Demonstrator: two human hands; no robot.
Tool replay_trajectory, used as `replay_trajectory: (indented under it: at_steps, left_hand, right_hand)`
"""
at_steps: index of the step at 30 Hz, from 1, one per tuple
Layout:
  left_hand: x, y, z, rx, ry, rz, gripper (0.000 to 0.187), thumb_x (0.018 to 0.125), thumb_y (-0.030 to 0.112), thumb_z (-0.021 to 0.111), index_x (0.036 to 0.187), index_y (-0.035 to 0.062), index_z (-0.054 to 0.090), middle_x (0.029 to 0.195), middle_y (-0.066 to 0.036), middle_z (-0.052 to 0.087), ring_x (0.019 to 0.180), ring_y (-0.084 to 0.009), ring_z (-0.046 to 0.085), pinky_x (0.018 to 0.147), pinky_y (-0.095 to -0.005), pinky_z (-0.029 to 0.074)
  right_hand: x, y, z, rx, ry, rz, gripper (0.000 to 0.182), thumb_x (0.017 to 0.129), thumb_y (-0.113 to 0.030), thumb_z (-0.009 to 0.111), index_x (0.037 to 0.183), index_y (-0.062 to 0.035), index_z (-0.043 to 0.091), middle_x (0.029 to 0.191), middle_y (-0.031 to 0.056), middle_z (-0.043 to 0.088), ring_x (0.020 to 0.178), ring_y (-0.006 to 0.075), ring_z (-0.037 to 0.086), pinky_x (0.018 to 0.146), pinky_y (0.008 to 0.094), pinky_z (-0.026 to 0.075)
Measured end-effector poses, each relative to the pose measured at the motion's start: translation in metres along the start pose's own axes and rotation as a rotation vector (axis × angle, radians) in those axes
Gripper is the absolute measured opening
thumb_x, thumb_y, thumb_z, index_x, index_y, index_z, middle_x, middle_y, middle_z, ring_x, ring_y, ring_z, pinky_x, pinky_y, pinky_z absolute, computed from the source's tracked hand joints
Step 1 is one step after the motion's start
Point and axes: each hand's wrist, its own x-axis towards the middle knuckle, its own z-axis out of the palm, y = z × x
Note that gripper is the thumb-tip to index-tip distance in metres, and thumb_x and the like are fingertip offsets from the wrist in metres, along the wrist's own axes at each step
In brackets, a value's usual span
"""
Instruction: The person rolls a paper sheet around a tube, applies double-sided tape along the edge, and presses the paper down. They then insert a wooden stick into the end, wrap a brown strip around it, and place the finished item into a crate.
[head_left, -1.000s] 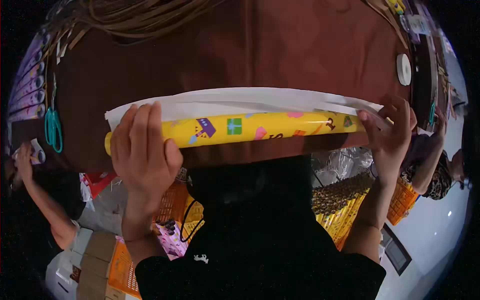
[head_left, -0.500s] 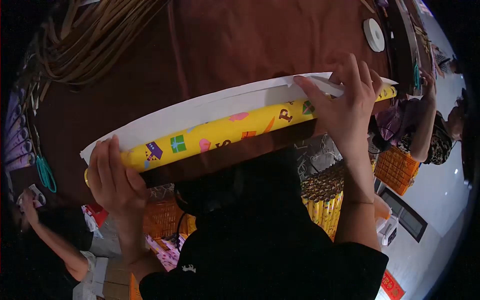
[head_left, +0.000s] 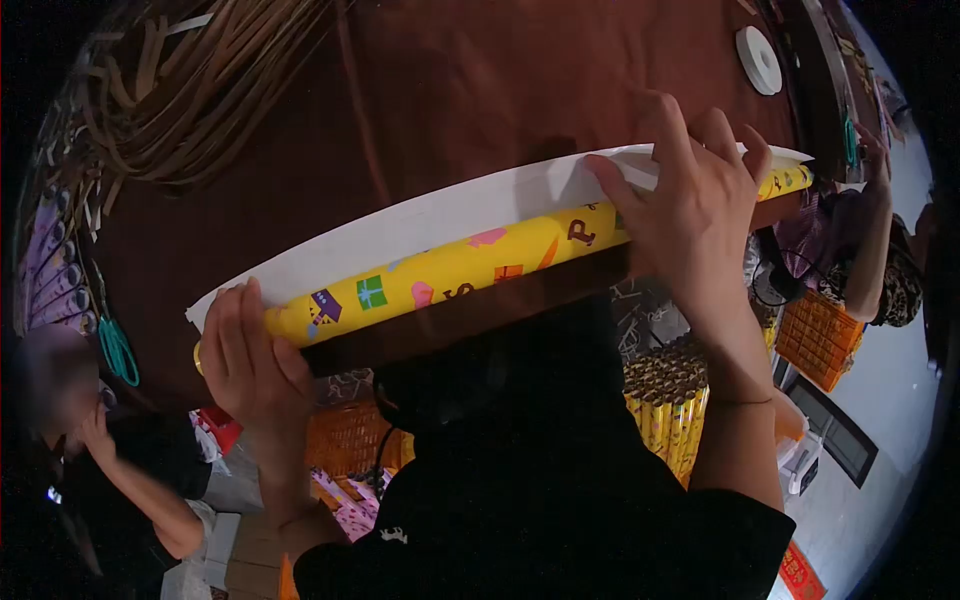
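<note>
A roll of yellow wrapping paper (head_left: 448, 287) printed with gifts and letters lies slanted along the table's near edge. Its loose white-backed edge (head_left: 420, 213) stands up on the far side in a long strip. At the left end, my left hand (head_left: 252, 365) is wrapped round the roll. Toward the other end, my right hand (head_left: 703, 205) rests over the roll, its thumb on the white edge and its other fingers raised, bent and apart. The part of the roll under my right palm is hidden.
Brown strips (head_left: 215, 110) lie bundled at the far left, a white tape roll (head_left: 759, 60) at the far right. Teal-handled scissors (head_left: 118, 350) lie left. Finished yellow rolls (head_left: 668, 425) and orange baskets (head_left: 820, 340) stand below the table. Co-workers sit on both sides.
The fingers of my right hand have lifted and spread from the white edge, while its thumb stays there. My left hand keeps its hold. The left co-worker has raised a hand toward the head.
</note>
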Motion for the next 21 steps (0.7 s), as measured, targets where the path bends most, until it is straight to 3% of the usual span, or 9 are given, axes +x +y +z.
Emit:
replay_trajectory:
  at_steps: [3, 4, 8, 10, 13, 14, 18, 21]
  left_hand:
    - [0.001, -0.002, -0.001, -0.031, -0.014, 0.034, 0.043, 0.094, 0.027, 0.041, 0.121, 0.0012, 0.062, 0.119, -0.019, 0.056, 0.111, -0.0368, 0.056, 0.092, -0.0458, 0.046]
    - [0.004, 0.005, -0.004, -0.027, -0.013, 0.022, 0.042, 0.09, 0.03, 0.046, 0.121, 0.0067, 0.063, 0.118, -0.017, 0.055, 0.111, -0.0358, 0.054, 0.092, -0.0473, 0.044]
    - [0.013, 0.016, -0.003, 0.124, 0.033, 0.066, 0.044, 0.085, 0.032, 0.053, 0.122, 0.01, 0.06, 0.116, -0.012, 0.051, 0.107, -0.0324, 0.051, 0.093, -0.0488, 0.042]
    - [0.015, 0.025, 0.004, 0.114, 0.103, 0.11, 0.045, 0.084, 0.033, 0.054, 0.123, 0.0101, 0.058, 0.117, -0.01, 0.051, 0.106, -0.0319, 0.051, 0.093, -0.0489, 0.042]
    - [0.032, 0.056, 0.007, 0.09, 0.136, 0.088, 0.043, 0.084, 0.037, 0.052, 0.11, 0.005, 0.063, 0.112, -0.01, 0.054, 0.1, -0.0312, 0.052, 0.092, -0.0467, 0.043]
    - [0.045, 0.065, -0.001, 0.002, 0.011, 0.088, 0.044, 0.085, 0.039, 0.051, 0.103, 0.0013, 0.065, 0.106, -0.012, 0.056, 0.096, -0.0309, 0.053, 0.091, -0.0453, 0.043]
    - [0.066, 0.115, 0.013, -0.127, 0.141, 0.106, 0.046, 0.083, 0.04, 0.053, 0.101, -0.001, 0.065, 0.105, -0.013, 0.058, 0.093, -0.0303, 0.054, 0.092, -0.0436, 0.044]
    - [0.072, 0.125, 0.01, -0.152, 0.125, 0.095, 0.045, 0.083, 0.036, 0.054, 0.104, -0.0021, 0.064, 0.106, -0.015, 0.059, 0.093, -0.0324, 0.056, 0.086, -0.0441, 0.048]
  right_hand:
    - [0.003, -0.001, -0.003, 0.007, -0.06, 0.014, 0.052, 0.077, -0.035, 0.077, 0.115, -0.0058, 0.057, 0.061, 0.0039, 0.062, 0.083, 0.0245, 0.062, 0.092, 0.0436, 0.035]
    - [0.001, -0.002, -0.003, -0.008, -0.085, 0.032, 0.052, 0.077, -0.034, 0.077, 0.116, -0.0061, 0.057, 0.064, 0.0043, 0.064, 0.089, 0.0253, 0.063, 0.094, 0.044, 0.035]
    - [0.0, 0.0, 0.0, 0.015, -0.075, 0.051, 0.053, 0.078, -0.035, 0.075, 0.12, -0.009, 0.055, 0.066, 0.0046, 0.065, 0.095, 0.027, 0.063, 0.098, 0.0448, 0.033]
    - [0.0, -0.001, 0.0, 0.001, -0.086, 0.053, 0.053, 0.079, -0.035, 0.075, 0.121, -0.0094, 0.055, 0.067, 0.0049, 0.066, 0.095, 0.027, 0.063, 0.098, 0.045, 0.033]
    - [-0.002, 0.004, 0.003, -0.012, -0.064, 0.027, 0.056, 0.079, -0.035, 0.075, 0.124, -0.0077, 0.054, 0.068, 0.0051, 0.065, 0.091, 0.0258, 0.061, 0.096, 0.0463, 0.033]
    - [-0.003, 0.005, 0.005, -0.008, -0.032, -0.004, 0.06, 0.079, -0.034, 0.075, 0.127, -0.0057, 0.053, 0.068, 0.005, 0.063, 0.088, 0.0247, 0.06, 0.094, 0.0476, 0.033]
    - [-0.004, 0.005, 0.006, 0.005, -0.015, 0.0, 0.06, 0.081, -0.035, 0.074, 0.128, -0.0043, 0.053, 0.067, 0.006, 0.063, 0.09, 0.0262, 0.06, 0.094, 0.0486, 0.033]
    - [-0.006, 0.013, 0.01, -0.016, 0.007, -0.025, 0.059, 0.082, -0.035, 0.073, 0.128, -0.004, 0.053, 0.067, 0.0065, 0.064, 0.091, 0.0266, 0.06, 0.094, 0.0489, 0.033]
